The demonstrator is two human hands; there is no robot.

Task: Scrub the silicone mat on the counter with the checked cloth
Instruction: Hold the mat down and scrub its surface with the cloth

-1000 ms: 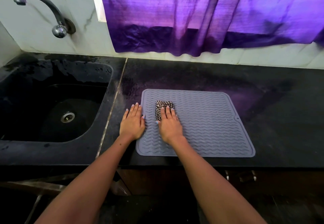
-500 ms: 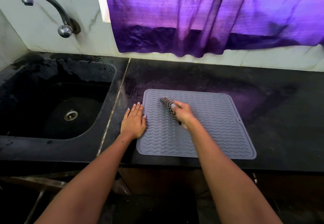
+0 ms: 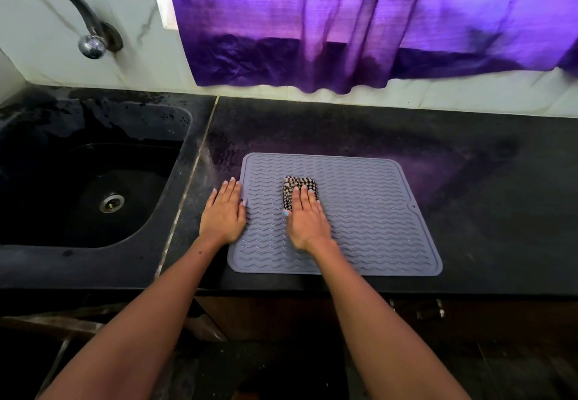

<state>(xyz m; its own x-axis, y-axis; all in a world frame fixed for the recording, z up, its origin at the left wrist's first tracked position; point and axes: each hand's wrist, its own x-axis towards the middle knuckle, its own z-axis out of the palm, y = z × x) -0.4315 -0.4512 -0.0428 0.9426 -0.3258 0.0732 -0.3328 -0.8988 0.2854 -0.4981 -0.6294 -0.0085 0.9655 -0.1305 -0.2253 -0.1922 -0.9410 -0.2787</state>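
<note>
**Cloth flat on the mat again, scrubbing pass under way**

The silicone mat (image 3: pixel 359 212) lies flat on the dark desk (image 3: pixel 469 180), just right of the sink (image 3: pixel 93 174). The checked cloth (image 3: pixel 297 185) sits folded on the mat's left-centre part, toward its far edge. The right hand (image 3: pixel 308 221) presses down on the cloth with straight, flat fingers; the fingertips cover the cloth's near half, and nothing is curled round it. The left hand (image 3: pixel 225 212) lies flat and open at the mat's left edge, fingers on the desk and the thumb side touching the mat's rim, apparently to pin the mat in place.

Half a second ago the right hand had the cloth tipped up on edge and angled across the mat, a little farther from the left edge. Now the cloth is laid flat once more under an open palm, much as it was a second ago, though slightly farther right on the mat. The left hand has stayed where it was. This reads as one stroke ended and the next set up, so scrubbing appears to be mid-course; most of the mat's right side lies away from the cloth.

No brand, label or writing can be read on the mat, the cloth or anything nearby.
</note>
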